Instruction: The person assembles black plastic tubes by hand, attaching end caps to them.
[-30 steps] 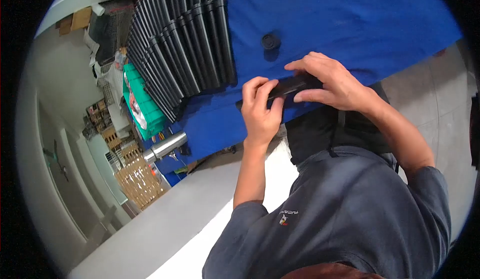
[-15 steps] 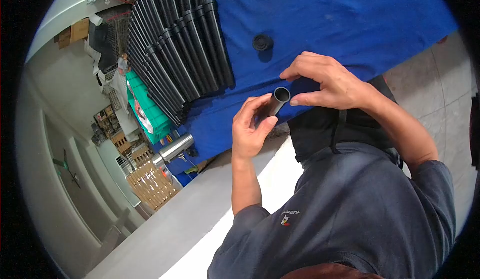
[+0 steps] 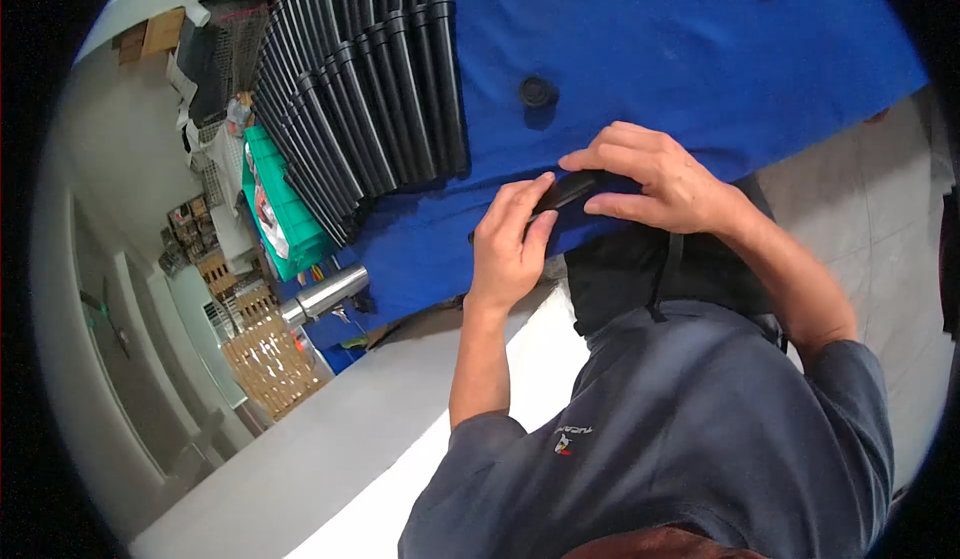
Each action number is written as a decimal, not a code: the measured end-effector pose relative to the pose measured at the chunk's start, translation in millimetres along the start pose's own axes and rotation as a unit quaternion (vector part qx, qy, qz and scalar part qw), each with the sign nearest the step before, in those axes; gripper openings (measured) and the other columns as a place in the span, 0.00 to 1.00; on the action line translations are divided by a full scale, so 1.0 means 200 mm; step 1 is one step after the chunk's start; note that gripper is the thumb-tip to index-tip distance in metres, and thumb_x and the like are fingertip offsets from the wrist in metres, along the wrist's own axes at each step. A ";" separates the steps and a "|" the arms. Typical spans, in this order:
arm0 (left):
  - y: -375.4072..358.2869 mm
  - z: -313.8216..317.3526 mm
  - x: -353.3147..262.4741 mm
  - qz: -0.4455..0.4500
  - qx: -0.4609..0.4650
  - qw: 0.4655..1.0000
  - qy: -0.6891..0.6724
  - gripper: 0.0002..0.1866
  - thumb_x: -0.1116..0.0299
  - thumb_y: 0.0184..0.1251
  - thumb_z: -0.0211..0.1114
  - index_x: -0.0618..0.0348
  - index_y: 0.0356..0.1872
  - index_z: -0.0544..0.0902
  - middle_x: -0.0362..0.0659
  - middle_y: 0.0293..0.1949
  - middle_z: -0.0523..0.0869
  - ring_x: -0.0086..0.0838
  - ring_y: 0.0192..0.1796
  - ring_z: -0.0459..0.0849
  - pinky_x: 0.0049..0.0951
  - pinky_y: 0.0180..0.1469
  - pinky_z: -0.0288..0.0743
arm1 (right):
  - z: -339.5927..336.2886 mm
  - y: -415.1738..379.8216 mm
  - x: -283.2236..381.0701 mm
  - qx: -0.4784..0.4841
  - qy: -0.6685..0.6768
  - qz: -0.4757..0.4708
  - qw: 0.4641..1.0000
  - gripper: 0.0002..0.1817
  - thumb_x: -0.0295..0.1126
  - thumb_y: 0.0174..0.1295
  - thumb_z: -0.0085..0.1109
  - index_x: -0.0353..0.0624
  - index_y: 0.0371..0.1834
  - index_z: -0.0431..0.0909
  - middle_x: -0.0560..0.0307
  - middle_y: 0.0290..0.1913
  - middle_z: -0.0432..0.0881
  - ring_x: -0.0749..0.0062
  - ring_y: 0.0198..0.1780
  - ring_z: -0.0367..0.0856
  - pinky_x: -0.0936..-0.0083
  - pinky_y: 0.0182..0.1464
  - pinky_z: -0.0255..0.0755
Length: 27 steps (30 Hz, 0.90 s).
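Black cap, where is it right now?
Head view: the black cap lies alone on the blue cloth, right of the tube stack and just above both hands.

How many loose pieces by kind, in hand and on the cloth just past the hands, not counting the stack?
black tube, held by left hand and right hand: 1
black round cap, on the blue cloth: 1
total: 2

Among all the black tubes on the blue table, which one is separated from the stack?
The black tube held between the left hand and the right hand near the table's front edge. The other tubes lie packed side by side in rows farther back.
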<state>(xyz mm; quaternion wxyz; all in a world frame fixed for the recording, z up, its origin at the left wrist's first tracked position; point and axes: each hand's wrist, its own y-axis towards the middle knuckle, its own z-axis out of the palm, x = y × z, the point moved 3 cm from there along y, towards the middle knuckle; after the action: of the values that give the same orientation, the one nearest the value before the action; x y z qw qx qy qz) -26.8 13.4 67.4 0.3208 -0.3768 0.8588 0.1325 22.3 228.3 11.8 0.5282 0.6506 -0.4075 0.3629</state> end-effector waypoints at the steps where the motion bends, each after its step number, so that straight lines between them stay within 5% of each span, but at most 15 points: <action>1: -0.01 0.02 0.01 0.013 -0.015 0.999 0.025 0.21 0.78 0.66 0.69 0.61 0.61 0.84 0.51 0.49 0.86 0.45 0.51 0.86 0.38 0.57 0.79 | 0.01 -0.01 -0.01 0.005 -0.013 0.003 1.000 0.24 0.35 0.61 0.74 0.37 0.58 0.82 0.48 0.45 0.84 0.52 0.49 0.82 0.61 0.51 0.76; 3: -0.01 0.04 0.00 0.072 -0.068 0.989 0.112 0.21 0.79 0.64 0.70 0.62 0.60 0.85 0.51 0.50 0.86 0.46 0.52 0.85 0.41 0.56 0.80 | 0.01 0.00 0.00 0.004 -0.029 0.008 1.000 0.18 0.33 0.64 0.69 0.39 0.54 0.82 0.47 0.44 0.84 0.48 0.47 0.81 0.57 0.51 0.76; 7: -0.13 0.11 -0.06 0.138 -0.195 0.971 0.003 0.17 0.78 0.60 0.76 0.65 0.51 0.87 0.51 0.44 0.88 0.46 0.47 0.88 0.40 0.50 0.82 | 0.01 0.02 0.02 0.000 -0.060 0.039 0.997 0.18 0.35 0.64 0.70 0.36 0.52 0.82 0.46 0.43 0.85 0.48 0.46 0.83 0.57 0.50 0.77; 8: -0.16 0.14 -0.06 0.083 -0.158 0.982 -0.060 0.13 0.75 0.66 0.73 0.65 0.51 0.85 0.49 0.40 0.89 0.42 0.41 0.88 0.37 0.48 0.83 | 0.01 0.02 0.03 0.002 -0.062 0.054 0.997 0.18 0.35 0.65 0.70 0.36 0.52 0.82 0.46 0.43 0.85 0.48 0.45 0.83 0.58 0.50 0.77; 9: -0.18 0.21 -0.01 -0.071 -0.112 0.946 -0.297 0.14 0.71 0.70 0.71 0.65 0.54 0.84 0.48 0.39 0.89 0.39 0.39 0.88 0.36 0.46 0.83 | 0.02 0.02 0.03 0.005 -0.064 0.068 0.996 0.18 0.36 0.65 0.70 0.35 0.52 0.82 0.45 0.43 0.85 0.48 0.45 0.84 0.58 0.49 0.77; 10: -0.21 0.30 0.03 -0.210 -0.054 0.830 -0.514 0.16 0.67 0.75 0.69 0.64 0.57 0.82 0.47 0.38 0.89 0.36 0.37 0.88 0.35 0.45 0.83 | 0.02 0.03 0.03 0.000 -0.057 0.086 0.995 0.18 0.36 0.65 0.70 0.35 0.51 0.82 0.45 0.43 0.85 0.49 0.44 0.84 0.59 0.49 0.77; 11: -0.17 0.34 0.07 -0.217 0.001 0.717 -0.662 0.21 0.60 0.80 0.65 0.60 0.65 0.76 0.45 0.37 0.88 0.30 0.37 0.87 0.30 0.38 0.83 | 0.03 0.03 0.03 -0.004 -0.050 0.103 0.993 0.18 0.36 0.65 0.71 0.35 0.51 0.82 0.45 0.42 0.85 0.50 0.44 0.84 0.59 0.48 0.77; 14: -0.10 0.41 0.10 -0.182 0.046 0.467 -0.864 0.22 0.59 0.81 0.62 0.61 0.66 0.76 0.47 0.37 0.85 0.33 0.34 0.85 0.31 0.33 0.83 | 0.03 0.07 0.11 0.004 -0.054 0.128 0.990 0.17 0.35 0.66 0.70 0.34 0.50 0.82 0.45 0.41 0.84 0.52 0.42 0.84 0.62 0.46 0.77; 15: -0.07 0.40 0.08 -0.177 0.049 0.446 -0.876 0.21 0.60 0.81 0.62 0.57 0.67 0.76 0.46 0.38 0.85 0.32 0.33 0.84 0.28 0.29 0.82 | 0.03 0.07 0.11 0.011 -0.063 0.109 0.992 0.17 0.35 0.66 0.70 0.34 0.50 0.82 0.45 0.41 0.84 0.52 0.42 0.84 0.62 0.46 0.77; 19: -0.04 0.41 0.11 -0.184 -0.022 0.484 -0.855 0.22 0.63 0.74 0.70 0.53 0.66 0.78 0.42 0.31 0.85 0.28 0.27 0.85 0.27 0.27 0.79 | 0.02 0.11 0.15 0.036 -0.070 0.061 0.995 0.16 0.34 0.68 0.67 0.34 0.53 0.82 0.44 0.41 0.84 0.51 0.42 0.83 0.61 0.47 0.76; 22: -0.01 0.32 0.13 -0.137 -0.127 0.650 -0.737 0.20 0.67 0.70 0.73 0.58 0.60 0.82 0.43 0.32 0.85 0.28 0.29 0.85 0.28 0.29 0.79 | -0.04 0.16 0.14 0.025 -0.107 0.053 0.993 0.17 0.35 0.71 0.64 0.35 0.57 0.81 0.43 0.43 0.83 0.47 0.44 0.84 0.60 0.48 0.77; 23: 0.01 0.29 0.16 -0.108 -0.166 0.704 -0.681 0.24 0.61 0.65 0.77 0.58 0.58 0.82 0.45 0.39 0.88 0.30 0.33 0.86 0.31 0.32 0.81 | -0.06 0.21 0.15 0.008 -0.127 0.064 0.990 0.18 0.35 0.71 0.64 0.35 0.58 0.80 0.42 0.44 0.83 0.46 0.45 0.84 0.60 0.49 0.77; 25: 0.07 0.25 0.22 -0.057 -0.213 0.710 -0.669 0.20 0.66 0.69 0.74 0.61 0.58 0.82 0.50 0.48 0.88 0.36 0.46 0.89 0.37 0.46 0.87 | -0.08 0.31 0.13 0.003 -0.202 0.100 0.974 0.24 0.36 0.68 0.66 0.42 0.66 0.78 0.42 0.50 0.83 0.45 0.47 0.85 0.59 0.50 0.80; 27: 0.10 0.24 0.26 -0.033 -0.240 0.705 -0.667 0.18 0.69 0.71 0.71 0.62 0.58 0.81 0.54 0.55 0.86 0.42 0.55 0.88 0.42 0.55 0.88 | -0.06 0.39 0.08 0.029 -0.287 0.036 0.957 0.28 0.36 0.65 0.69 0.47 0.68 0.77 0.42 0.53 0.82 0.45 0.48 0.85 0.58 0.50 0.81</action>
<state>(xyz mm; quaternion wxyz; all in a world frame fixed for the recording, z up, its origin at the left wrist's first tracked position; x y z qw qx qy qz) -46.5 20.9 -2.3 0.7129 -0.2821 0.3471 0.5402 -43.9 228.1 59.0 0.3558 0.7275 -0.5545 0.1913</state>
